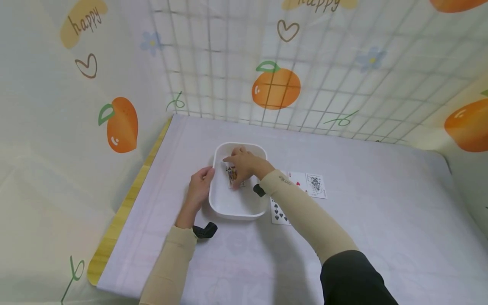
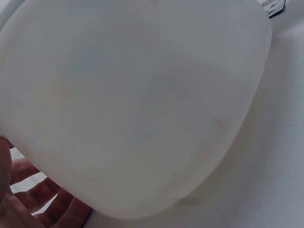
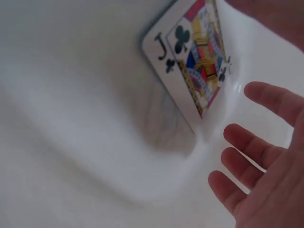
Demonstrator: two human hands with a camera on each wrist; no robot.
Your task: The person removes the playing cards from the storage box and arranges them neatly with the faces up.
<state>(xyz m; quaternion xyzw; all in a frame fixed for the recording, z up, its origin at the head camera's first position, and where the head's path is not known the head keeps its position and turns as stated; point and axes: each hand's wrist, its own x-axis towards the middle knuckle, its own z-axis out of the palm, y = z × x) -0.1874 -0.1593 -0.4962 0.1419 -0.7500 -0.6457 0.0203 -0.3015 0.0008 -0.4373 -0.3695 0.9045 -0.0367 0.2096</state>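
Observation:
A white rounded plastic basin (image 1: 238,217) stands on the table, and its outer side (image 2: 133,104) fills most of the left wrist view. My left hand (image 1: 199,185) holds the basin's left rim, with several fingers (image 2: 37,194) behind the wall. Inside the basin is a jack of clubs playing card (image 3: 202,61), which looks tilted against the wall in the right wrist view. Over it, my right hand (image 1: 245,164) reaches into the basin with spread fingers (image 3: 247,168) apart from the card. The thumb lies near the card's edge; whether it touches cannot be told.
Right of the basin lie a joker card (image 1: 315,185), a heart card (image 1: 296,179) and a spade card (image 1: 279,215), partly covered by my right forearm. A white wire grid (image 1: 236,84) stands along the back of the cloth-covered table (image 1: 362,203).

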